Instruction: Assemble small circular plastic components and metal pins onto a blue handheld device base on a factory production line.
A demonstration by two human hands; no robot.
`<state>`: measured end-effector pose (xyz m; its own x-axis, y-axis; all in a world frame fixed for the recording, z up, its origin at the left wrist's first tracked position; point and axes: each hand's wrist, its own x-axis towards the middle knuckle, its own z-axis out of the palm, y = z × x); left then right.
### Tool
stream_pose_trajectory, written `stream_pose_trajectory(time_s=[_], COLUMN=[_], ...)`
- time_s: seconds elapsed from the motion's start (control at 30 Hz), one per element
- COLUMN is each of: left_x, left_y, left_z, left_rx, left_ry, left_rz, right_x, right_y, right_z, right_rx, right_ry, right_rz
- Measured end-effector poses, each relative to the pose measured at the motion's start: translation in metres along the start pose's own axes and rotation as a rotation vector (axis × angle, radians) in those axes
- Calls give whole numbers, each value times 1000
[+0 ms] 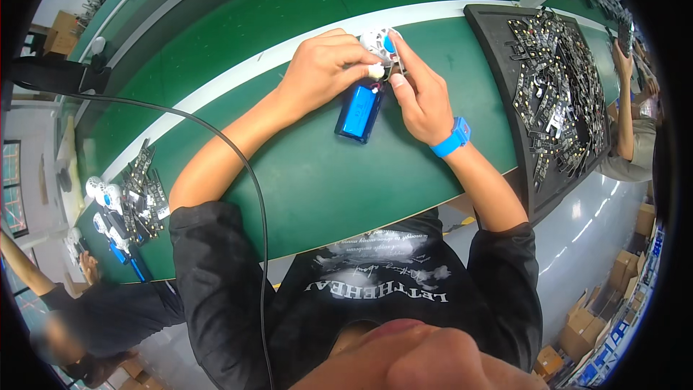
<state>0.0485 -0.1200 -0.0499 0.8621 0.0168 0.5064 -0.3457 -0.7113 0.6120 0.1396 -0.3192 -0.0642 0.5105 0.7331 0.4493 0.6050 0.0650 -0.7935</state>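
Note:
Over the green bench, my left hand (321, 65) is closed in a pinch on a small white piece (375, 71) that looks like a plug. My right hand (424, 97), with a blue watch on its wrist, is curled round the side of a white round vented part (373, 37) that has a blue disc on it. Thin wires run between the fingers, partly hidden. Just below my fingertips a blue-faced dark block (359, 112) lies on the bench, and the wires seem to lead to it.
At right a black tray (498, 87) holds a heap of small dark circuit boards (559, 94). More boards (144, 191) and white round units (108, 196) lie at left. A black cable (249, 166) crosses my left arm. Other people work at both sides.

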Motion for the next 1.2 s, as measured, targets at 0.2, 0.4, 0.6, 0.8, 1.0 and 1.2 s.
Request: stream_pose_trajectory(time_s=[0.2,0.4,0.6,0.8,1.0,1.2], left_x=[2,-1,-3,-4,-4,-4], left_y=[21,22,26,29,27,26], left_z=[0,0,5,5,5,8], left_rx=[232,440,583,547,573,616], left_ry=[51,47,35,53,60,67], left_rz=[83,192,239,215,225,239], right_x=[-6,-7,-8,-8,-8,-8], right_y=[-11,-15,-15,-14,-18,-16], right_z=[-1,2,5,6,4,5], right_rx=[-129,-197,-273,-293,-332,-321], right_ry=[-44,-39,-21,5,-11,-12], right_rz=[24,40,43,17,62,60])
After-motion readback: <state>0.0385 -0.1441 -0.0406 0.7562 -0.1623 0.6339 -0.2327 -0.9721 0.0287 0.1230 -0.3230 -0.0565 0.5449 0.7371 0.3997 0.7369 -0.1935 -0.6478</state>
